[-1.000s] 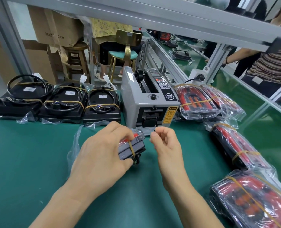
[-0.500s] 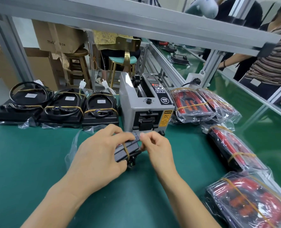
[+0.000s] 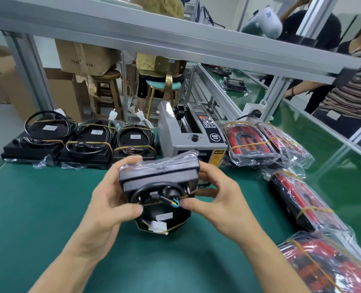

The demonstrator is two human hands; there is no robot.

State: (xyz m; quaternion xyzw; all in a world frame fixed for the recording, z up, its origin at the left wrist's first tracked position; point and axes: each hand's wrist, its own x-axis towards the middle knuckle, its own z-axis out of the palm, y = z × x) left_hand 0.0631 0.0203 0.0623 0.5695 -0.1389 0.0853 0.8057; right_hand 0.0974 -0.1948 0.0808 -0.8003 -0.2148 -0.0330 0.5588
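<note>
Nearest the camera, left hand (image 3: 109, 204) and right hand (image 3: 219, 199) closed on the black lamp unit (image 3: 160, 179), held on end over the green mat (image 3: 37, 218), back side with coiled cable (image 3: 145, 190) turned toward the viewer. Step in hand, as judged: bagging of the unit, with the clear plastic bag (image 3: 175, 160) drawn over the upper part only and the lower end with white connector (image 3: 157, 226) bare. Lower end close to the mat; touching or just above, not possible to tell. Next move, probably: bag pulled down over the remaining end, then mouth closed, calling for a firm grip on the unit by one hand and a pinch on the film edge by the other, without snagging the cable or the rubber band (image 3: 176, 225)

Left hand: curled round the left edge of the unit, fingers (image 3: 131, 160) over the top, thumb across the cable side. Right hand: gripping the right edge likewise, thumb tip beside the coloured wire ends (image 3: 176, 203), fingers wrapped behind. Palms facing each other

Just behind, grey tape dispenser (image 3: 188, 142). To its left, row of unbagged black units (image 3: 86, 142) with banded cables; to its right and down the right side, bagged red units (image 3: 249, 142). Farther off, aluminium frame (image 3: 175, 37), stool (image 3: 107, 89), cardboard boxes (image 3: 82, 58), other people (image 3: 344, 85) beyond
</note>
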